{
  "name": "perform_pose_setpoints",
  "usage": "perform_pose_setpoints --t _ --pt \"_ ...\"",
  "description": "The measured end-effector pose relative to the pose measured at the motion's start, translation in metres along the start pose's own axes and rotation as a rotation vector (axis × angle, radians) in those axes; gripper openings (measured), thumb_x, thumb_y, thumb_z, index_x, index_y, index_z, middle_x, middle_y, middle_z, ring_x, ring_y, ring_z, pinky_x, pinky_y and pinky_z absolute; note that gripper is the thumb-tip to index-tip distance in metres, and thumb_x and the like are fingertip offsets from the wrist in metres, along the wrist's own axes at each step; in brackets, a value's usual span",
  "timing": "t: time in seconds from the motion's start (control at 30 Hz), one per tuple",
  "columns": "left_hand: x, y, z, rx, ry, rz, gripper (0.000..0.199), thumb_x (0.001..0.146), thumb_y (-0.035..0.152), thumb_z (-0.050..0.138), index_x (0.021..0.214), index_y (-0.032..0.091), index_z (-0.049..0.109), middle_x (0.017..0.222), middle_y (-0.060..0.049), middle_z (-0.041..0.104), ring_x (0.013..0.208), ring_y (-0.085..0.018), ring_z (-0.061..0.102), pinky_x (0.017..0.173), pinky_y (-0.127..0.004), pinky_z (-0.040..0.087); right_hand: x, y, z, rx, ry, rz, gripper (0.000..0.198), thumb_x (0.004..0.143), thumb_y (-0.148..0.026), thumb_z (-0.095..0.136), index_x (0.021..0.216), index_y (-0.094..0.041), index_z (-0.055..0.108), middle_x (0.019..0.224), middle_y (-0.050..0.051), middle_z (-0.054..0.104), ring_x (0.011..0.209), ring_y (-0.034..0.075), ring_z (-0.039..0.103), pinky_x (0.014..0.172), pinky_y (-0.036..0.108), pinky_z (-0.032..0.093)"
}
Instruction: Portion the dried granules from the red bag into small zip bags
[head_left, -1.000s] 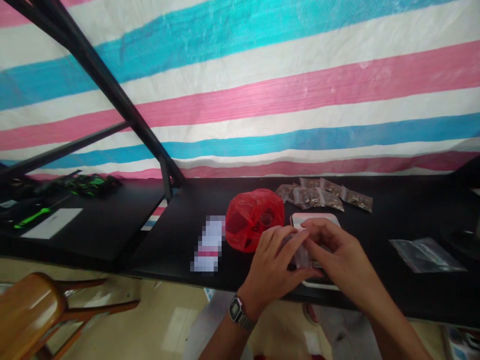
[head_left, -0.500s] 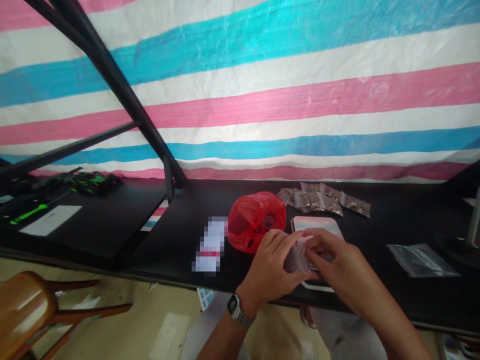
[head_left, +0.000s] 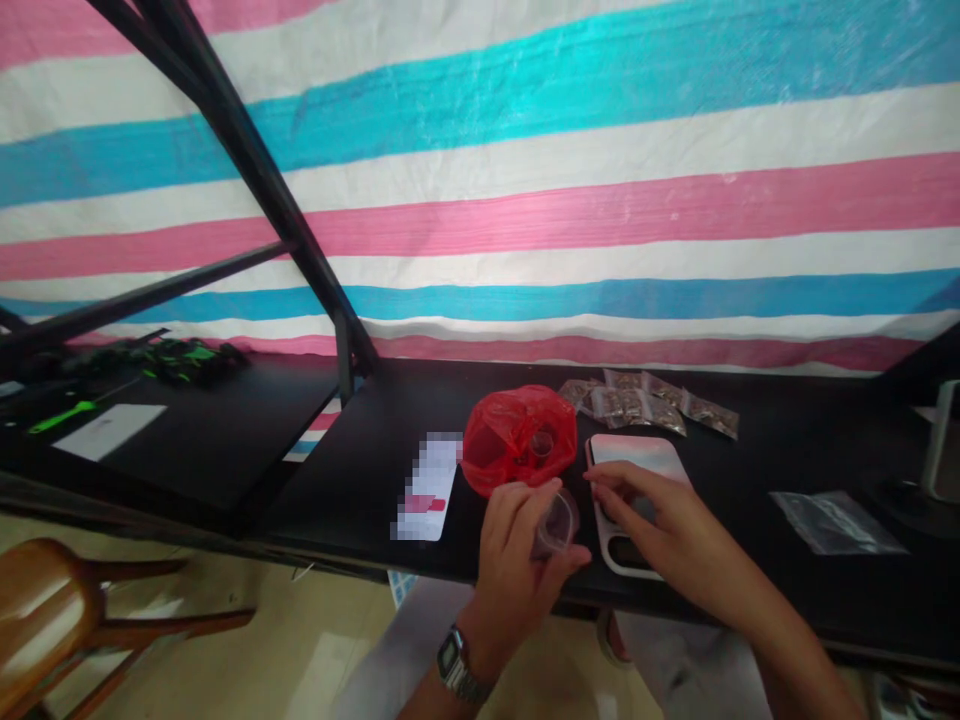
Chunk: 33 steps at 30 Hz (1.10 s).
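Note:
A small clear plastic cup (head_left: pixel 559 522) is in my left hand (head_left: pixel 514 545), with fingers and thumb wrapped around its side and its round mouth facing up toward me. My right hand (head_left: pixel 649 510) hovers over the white kitchen scale (head_left: pixel 637 447), thumb and fingers drawn together at the scale's left edge. Anything in that pinch is too small to make out. Just beyond the cup, an open red plastic bag (head_left: pixel 499 425) stands on the black table, and another clear cup (head_left: pixel 541 443) shows inside it.
Several small zip bags of brownish bits (head_left: pixel 622 405) lie behind the scale. A flat clear bag (head_left: pixel 836 522) is on the right, a partly blurred white card (head_left: pixel 431 485) on the left. A wooden chair (head_left: pixel 45 620) stands at lower left, a black metal frame (head_left: pixel 247 180) behind.
My hands have moved apart; before, they met over the scale around something translucent. The left hand has shifted left and down with the cup, baring more of the scale.

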<state>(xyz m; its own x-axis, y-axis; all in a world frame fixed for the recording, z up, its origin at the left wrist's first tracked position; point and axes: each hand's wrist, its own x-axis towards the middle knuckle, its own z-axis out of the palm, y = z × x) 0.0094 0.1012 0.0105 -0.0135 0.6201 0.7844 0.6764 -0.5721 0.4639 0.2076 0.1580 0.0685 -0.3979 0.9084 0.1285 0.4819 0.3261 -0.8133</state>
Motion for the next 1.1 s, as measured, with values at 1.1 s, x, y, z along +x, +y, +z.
perform_pose_setpoints --t 1.1 --pt "0.013 -0.046 -0.01 -0.736 0.313 -0.957 0.048 0.088 0.069 0.072 0.088 0.02 0.073 0.082 -0.001 0.069 0.071 -0.015 0.061 0.063 -0.025 0.051 0.071 -0.001 0.046 -0.484 -0.109 0.085 0.03 0.097 -0.024 0.071 0.126 -0.019 0.074 0.127 0.013 0.072 0.119 0.027 0.068 0.098 0.034 0.048"
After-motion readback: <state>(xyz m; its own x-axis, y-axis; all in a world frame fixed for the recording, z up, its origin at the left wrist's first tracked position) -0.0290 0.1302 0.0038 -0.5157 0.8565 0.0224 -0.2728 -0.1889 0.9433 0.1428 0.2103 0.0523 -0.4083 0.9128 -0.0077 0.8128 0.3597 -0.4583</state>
